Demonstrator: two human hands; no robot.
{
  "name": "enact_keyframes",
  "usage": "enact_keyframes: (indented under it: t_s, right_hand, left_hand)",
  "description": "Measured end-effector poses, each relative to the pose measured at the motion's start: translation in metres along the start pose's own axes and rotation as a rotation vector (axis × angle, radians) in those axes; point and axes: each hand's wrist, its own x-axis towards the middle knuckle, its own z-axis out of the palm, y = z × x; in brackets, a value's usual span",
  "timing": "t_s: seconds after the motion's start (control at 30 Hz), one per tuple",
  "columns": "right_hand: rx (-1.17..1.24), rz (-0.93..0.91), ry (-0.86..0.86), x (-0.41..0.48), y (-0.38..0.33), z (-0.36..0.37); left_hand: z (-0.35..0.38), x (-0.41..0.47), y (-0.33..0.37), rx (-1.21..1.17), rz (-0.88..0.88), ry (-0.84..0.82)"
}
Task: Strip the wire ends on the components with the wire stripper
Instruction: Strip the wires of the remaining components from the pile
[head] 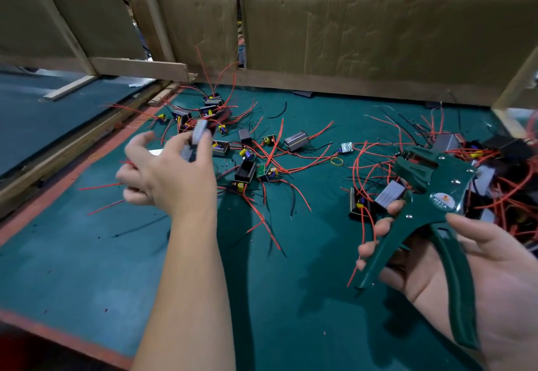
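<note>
The left hand (168, 172) is in the upper left of the frame, above the green counter (87, 268). Its grip pinches a small grey part (195, 140), which looks blurry. The right hand (480, 268) is at the lower right. Its grip is curled round a green stripper (431, 195), whose head points up and to the left. The two handles stand apart, one under the fingers and one on the palm. Many more parts (247, 166) lie in the middle and at the right of the counter, with red wires (273, 149) all over. A yellow band (336, 161) lies between the piles. Brown cardboard (378, 21) stands at the back.
</note>
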Motion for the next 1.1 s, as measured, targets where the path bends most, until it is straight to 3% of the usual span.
enact_keyframes:
  t_s: [0.1,0.2,0.37,0.53,0.63,0.7,0.77,0.93,1.0,1.1]
  right_hand:
    - [-0.018,-0.022,-0.024,0.000,0.002,0.003]
    - [-0.185,-0.065,0.130,-0.002,0.003,0.005]
    - [-0.118,-0.085,0.053,-0.001,0.005,0.006]
    - [-0.243,-0.123,0.137,-0.003,0.007,0.003]
    - [-0.260,-0.127,0.139,-0.004,0.007,0.002]
    - [-0.200,-0.114,0.102,-0.002,0.005,-0.002]
    - [-0.074,-0.042,0.105,0.000,0.005,-0.008]
    - [0.175,0.169,0.197,-0.004,0.015,-0.026]
    - [0.207,0.184,0.159,-0.002,0.015,-0.030]
    - [0.165,0.145,0.124,0.001,0.013,-0.029]
  left_hand:
    - [0.000,0.002,0.001,-0.080,-0.035,-0.032]
    - [0.005,0.000,0.001,-0.070,-0.035,-0.124]
    - [0.008,-0.005,0.001,-0.008,0.045,-0.194]
    - [0.008,-0.012,0.010,-0.043,0.143,-0.095]
    - [0.005,-0.016,0.016,-0.200,0.289,0.002]
    - [0.004,-0.023,0.020,-0.457,0.342,-0.125]
    - [0.003,-0.032,0.029,-0.662,0.194,-0.333]
    - [-0.006,-0.037,0.044,-1.174,-0.493,-0.953]
    - [-0.011,-0.037,0.046,-1.285,-0.619,-1.105]
    - [-0.014,-0.038,0.048,-1.353,-0.690,-1.187]
